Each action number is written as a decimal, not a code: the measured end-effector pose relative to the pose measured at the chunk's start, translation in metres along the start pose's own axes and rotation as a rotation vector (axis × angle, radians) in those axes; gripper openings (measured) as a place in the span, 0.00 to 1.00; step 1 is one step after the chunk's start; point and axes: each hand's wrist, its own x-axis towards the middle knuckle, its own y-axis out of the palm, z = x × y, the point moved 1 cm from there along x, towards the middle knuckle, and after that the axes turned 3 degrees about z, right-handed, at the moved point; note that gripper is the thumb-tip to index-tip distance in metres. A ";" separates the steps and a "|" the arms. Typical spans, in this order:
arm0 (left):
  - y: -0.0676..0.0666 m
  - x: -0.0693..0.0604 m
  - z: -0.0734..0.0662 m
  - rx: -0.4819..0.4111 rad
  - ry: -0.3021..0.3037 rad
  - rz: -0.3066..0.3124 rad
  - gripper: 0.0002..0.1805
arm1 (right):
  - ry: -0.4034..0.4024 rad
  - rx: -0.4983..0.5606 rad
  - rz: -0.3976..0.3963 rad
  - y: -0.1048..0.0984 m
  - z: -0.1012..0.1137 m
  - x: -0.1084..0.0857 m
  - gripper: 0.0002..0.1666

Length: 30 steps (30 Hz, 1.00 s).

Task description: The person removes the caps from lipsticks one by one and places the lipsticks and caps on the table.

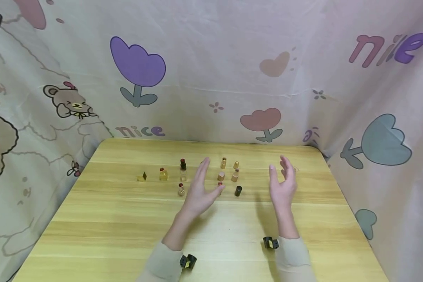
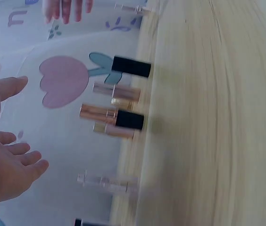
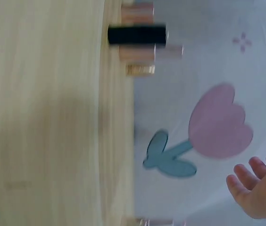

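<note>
My left hand [image 1: 199, 196] hovers above the table with thumb and fingers spread, holding nothing. Under its thumb is a red-tipped lipstick [image 1: 220, 183], partly covered. My right hand [image 1: 283, 188] is raised farther right, fingers loosely bent and nothing in them. Between the hands stand a black cap [image 1: 238, 191], a pinkish-gold cap [image 1: 221, 176], a rose-gold tube [image 1: 235, 175], a gold tube [image 1: 223, 163] and a small gold piece with a rounded top [image 1: 236, 165]. Left of the left hand are a dark red lipstick [image 1: 183, 164] in a black tube and a gold-based lipstick [image 1: 181, 190].
The wooden table [image 1: 102, 219] reaches back to a printed curtain [image 1: 204, 70]. Farther left sit a square gold lipstick [image 1: 163, 175] and a small gold cap-like piece [image 1: 141, 178]. A clear piece [image 1: 183, 175] stands by the black tube. Something small lies behind the right hand, mostly hidden.
</note>
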 end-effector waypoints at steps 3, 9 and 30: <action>0.009 0.005 -0.003 0.009 0.022 0.033 0.54 | 0.059 -0.009 -0.030 -0.011 -0.011 0.007 0.29; 0.026 0.015 -0.007 0.009 0.039 0.073 0.54 | 0.168 -0.057 -0.026 -0.029 -0.027 0.021 0.32; 0.077 0.060 -0.032 0.188 0.098 0.185 0.56 | 0.389 -0.334 0.270 -0.057 -0.067 0.054 0.30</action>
